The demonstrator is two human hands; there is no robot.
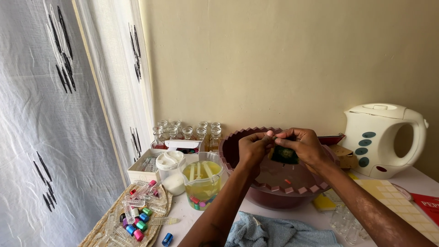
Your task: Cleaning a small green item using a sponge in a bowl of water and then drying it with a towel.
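over the maroon basin (238, 137) both hands work a small dark green bottle (284, 155): right hand (304, 146) clamped round it, left hand (254, 148) pinching its top, likely the cap-twisting step. kettle (382, 137) right, jug (202, 179) left, blue towel (274, 233) near, loose vials (137, 215) crowd the mat.

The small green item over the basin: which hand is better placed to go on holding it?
Probably the right hand: it already grips the green item, while the left hand only pinches near its top edge.
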